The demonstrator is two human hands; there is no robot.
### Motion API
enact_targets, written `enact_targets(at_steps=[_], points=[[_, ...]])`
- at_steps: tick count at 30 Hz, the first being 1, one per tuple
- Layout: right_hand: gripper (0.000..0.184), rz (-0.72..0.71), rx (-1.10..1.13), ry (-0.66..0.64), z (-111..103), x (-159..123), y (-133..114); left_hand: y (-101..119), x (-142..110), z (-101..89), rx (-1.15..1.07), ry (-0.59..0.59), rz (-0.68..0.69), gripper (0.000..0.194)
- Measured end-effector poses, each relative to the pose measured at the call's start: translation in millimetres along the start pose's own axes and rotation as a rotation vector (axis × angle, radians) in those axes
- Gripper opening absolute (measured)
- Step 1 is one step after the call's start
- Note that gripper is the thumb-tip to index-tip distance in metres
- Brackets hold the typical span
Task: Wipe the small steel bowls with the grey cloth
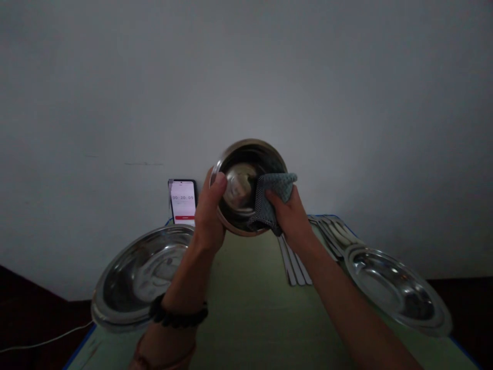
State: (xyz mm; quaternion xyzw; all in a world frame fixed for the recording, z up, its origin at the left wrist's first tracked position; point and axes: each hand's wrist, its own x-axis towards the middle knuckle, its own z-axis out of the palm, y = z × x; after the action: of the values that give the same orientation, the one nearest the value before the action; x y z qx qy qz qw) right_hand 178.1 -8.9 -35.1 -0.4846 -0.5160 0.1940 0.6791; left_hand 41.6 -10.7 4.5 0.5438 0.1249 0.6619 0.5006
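A shiny metal bowl (pixel 239 185) is held up above the table, tilted so that its inside faces me. My left hand (pixel 210 210) grips its left side, with the thumb over the rim and the other fingers behind the wall. In my right hand (pixel 288 213) is a grey-green cloth (pixel 275 192), pinched under the thumb and folded over the bowl's right rim. Part of the cloth lies against the inside of the bowl. The fingers of my right hand behind the rim are hidden.
Metal basins (pixel 115 288) stand at the left, apparently stacked. At the right lies an oval metal dish (pixel 396 293) beside several pieces of cutlery (pixel 335 234). More cutlery handles (pixel 295 267) show near my right wrist. A phone (pixel 184 200) with a timer leans against the wall (pixel 246 77). The table (pixel 250 318) is pale green.
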Motion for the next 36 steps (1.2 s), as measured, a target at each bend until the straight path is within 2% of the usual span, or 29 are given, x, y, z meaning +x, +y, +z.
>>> enact_targets(at_steps=[2, 4, 7, 10, 13, 17, 20, 22, 25, 27, 29, 30, 31, 33, 34, 36], points=[[0.038, 0.026, 0.059, -0.08, 4, -1, 6, -6, 0, 1.7, 0.016, 0.063, 0.065, 0.04], [0.04, 0.001, 0.052, -0.124, 1, 2, 10, -6, 0, -0.7, 0.025, 0.039, 0.042, 0.045], [0.039, -0.116, -0.066, -0.172, -14, 13, 6, 6, 1, -8.9, -0.03, -0.054, -0.128, 0.045], [0.028, -0.252, -0.319, -0.22, -29, 17, -9, 24, 1, -15.9, 0.045, -0.18, -0.333, 0.043], [0.025, -0.332, -0.463, -0.198, -32, 12, -25, 36, -1, -17.8, 0.128, -0.216, -0.42, 0.042], [0.037, -0.401, -0.467, -0.199, -27, 3, -37, 40, -4, -18.8, 0.14, -0.224, -0.408, 0.04], [0.028, -0.405, -0.527, -0.17, -27, 2, -39, 39, -6, -20.2, 0.195, -0.302, -0.411, 0.036], [0.025, -0.389, -0.53, -0.121, -29, 4, -39, 41, -6, -19.0, 0.222, -0.359, -0.393, 0.035], [0.028, -0.355, -0.455, 0.03, -28, 6, -38, 47, -6, -11.0, 0.226, -0.397, -0.328, 0.035], [0.028, -0.318, -0.347, 0.125, -22, 5, -36, 50, -7, -1.0, 0.193, -0.352, -0.247, 0.035], [0.03, -0.247, -0.184, 0.146, -10, 0, -32, 48, -10, 11.4, 0.103, -0.241, -0.116, 0.031], [0.032, -0.189, -0.091, 0.128, -3, -4, -29, 45, -11, 17.7, 0.037, -0.171, -0.03, 0.029], [0.035, -0.117, 0.006, 0.079, 3, -8, -26, 40, -13, 23.3, -0.043, -0.041, 0.109, 0.029], [0.039, 0.048, 0.156, -0.029, 14, -13, -19, 30, -15, 30.8, -0.058, 0.054, 0.221, 0.031], [0.04, 0.094, 0.184, -0.065, 16, -14, -16, 26, -15, 32.1, -0.053, 0.083, 0.225, 0.033], [0.041, 0.095, 0.169, -0.101, 12, -10, -11, 22, -13, 29.3, -0.037, 0.088, 0.176, 0.038]])
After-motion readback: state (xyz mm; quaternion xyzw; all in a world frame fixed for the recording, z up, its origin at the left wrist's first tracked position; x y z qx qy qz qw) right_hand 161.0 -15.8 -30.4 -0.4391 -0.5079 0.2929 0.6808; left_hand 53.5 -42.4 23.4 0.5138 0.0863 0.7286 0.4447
